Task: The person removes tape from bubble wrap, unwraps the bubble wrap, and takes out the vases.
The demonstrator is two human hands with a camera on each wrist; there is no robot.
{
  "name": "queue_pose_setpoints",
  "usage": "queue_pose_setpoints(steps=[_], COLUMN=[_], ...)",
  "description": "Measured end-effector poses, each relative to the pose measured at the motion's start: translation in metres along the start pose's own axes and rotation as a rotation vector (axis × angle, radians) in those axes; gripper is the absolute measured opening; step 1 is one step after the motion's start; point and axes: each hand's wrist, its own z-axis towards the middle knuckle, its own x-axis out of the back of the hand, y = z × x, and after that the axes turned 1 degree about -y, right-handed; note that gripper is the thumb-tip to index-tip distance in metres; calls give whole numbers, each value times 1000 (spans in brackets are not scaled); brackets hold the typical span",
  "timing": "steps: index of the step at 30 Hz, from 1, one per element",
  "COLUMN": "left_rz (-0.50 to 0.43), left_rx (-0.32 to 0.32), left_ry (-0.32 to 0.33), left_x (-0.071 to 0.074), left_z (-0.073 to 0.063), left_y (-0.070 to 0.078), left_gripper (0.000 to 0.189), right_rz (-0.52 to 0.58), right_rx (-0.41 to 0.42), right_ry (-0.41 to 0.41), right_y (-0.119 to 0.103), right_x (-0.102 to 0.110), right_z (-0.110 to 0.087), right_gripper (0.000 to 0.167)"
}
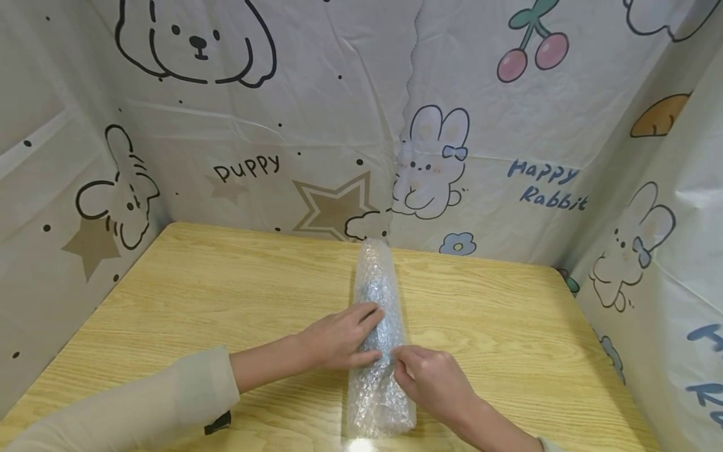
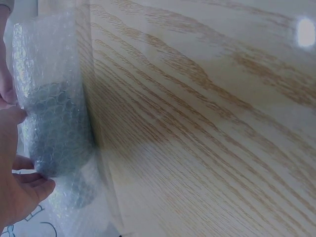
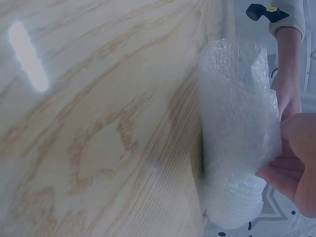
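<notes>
A long roll of clear bubble wrap lies lengthwise on the table, wrapped around something. Through the plastic in the left wrist view, a dark, wide shape narrows toward one end; its kind is hidden. My left hand rests on the roll's middle from the left, thumb and fingers spread along the wrap. From the right, my right hand pinches the wrap between thumb and bent index finger, close to the left thumb. The right wrist view shows these right fingers at the loose layer's edge.
The wood-grain table extends on both sides of the roll. Behind it and along both sides hangs a white printed cloth. A small dark object shows beneath the left sleeve.
</notes>
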Motion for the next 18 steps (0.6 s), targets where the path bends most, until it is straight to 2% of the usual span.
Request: queue_pose_setpoints(steps=[8,18], left_rz=[-9,2], left_rx=[-1,-6], left_ry=[8,18], left_x=[-1,-1], left_z=[0,0], left_y=[0,0], left_gripper=[70,70], right_rz=[-22,-28], right_rx=[-15,-28], right_ry=[30,29], right_y=[2,4], right_x=[3,5], right_z=[-1,-3], right_gripper=[16,17])
